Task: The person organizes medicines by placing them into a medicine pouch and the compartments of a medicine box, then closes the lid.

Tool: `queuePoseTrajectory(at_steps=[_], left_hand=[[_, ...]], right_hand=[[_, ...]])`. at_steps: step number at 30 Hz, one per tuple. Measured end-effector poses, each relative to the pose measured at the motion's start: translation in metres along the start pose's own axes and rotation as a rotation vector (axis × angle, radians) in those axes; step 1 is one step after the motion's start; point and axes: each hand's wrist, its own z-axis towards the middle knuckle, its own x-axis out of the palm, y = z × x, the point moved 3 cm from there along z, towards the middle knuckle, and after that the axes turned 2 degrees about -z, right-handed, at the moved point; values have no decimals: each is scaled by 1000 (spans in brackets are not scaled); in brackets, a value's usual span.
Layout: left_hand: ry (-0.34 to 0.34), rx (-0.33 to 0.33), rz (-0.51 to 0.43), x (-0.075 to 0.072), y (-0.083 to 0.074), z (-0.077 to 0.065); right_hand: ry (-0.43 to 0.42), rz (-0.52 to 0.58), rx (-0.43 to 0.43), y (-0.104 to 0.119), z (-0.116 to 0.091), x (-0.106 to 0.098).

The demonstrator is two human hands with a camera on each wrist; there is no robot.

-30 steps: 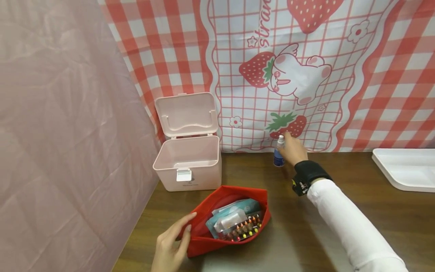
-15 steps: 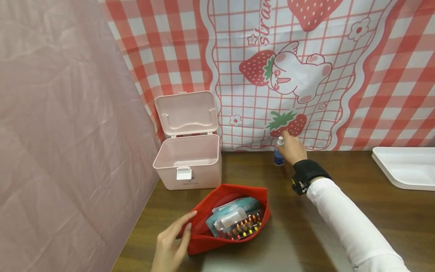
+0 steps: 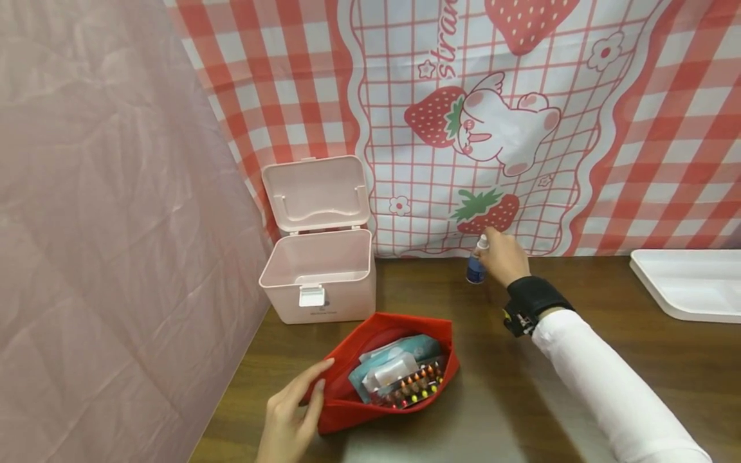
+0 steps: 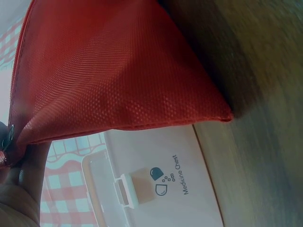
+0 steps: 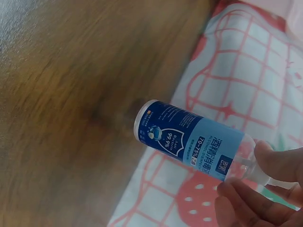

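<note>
My right hand (image 3: 505,258) pinches a small clear spray bottle (image 3: 476,270) near its neck, at the back of the table by the cloth. In the right wrist view the bottle's blue label (image 5: 177,135) reads alcohol, 70-75% and 99.9%, with thumb and fingers on its upper end. The bottle leans a little, its white top toward my hand. With thumb and fingers, my left hand (image 3: 292,411) holds the left corner of a red zip pouch (image 3: 347,421). Its mouth gapes, showing a teal packet (image 3: 425,348), a white packet (image 3: 392,374) and blister packs of capsules (image 3: 417,388).
Behind the pouch stands a pink medicine chest (image 3: 347,302) with its lid (image 3: 318,193) raised. A white tray (image 3: 666,292) lies at the right back. A strawberry-patterned cloth (image 3: 417,167) hangs behind the table, and a plain pink cloth (image 3: 116,225) on the left.
The bottle has gone from upright to slightly tilted, and my right hand and wrist have shifted a little to the right. My left hand keeps its hold on the pouch.
</note>
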Motion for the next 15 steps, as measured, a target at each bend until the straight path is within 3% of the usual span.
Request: queuePoseTrajectory(at_steps=[8,15], left_hand=[[-2,8,-8,1,0,1],[-8,2,-3,1,0,1]], right_hand=[[-82,29,-95,19,-9,-26],[-106,76,-207,55,-24,-57]])
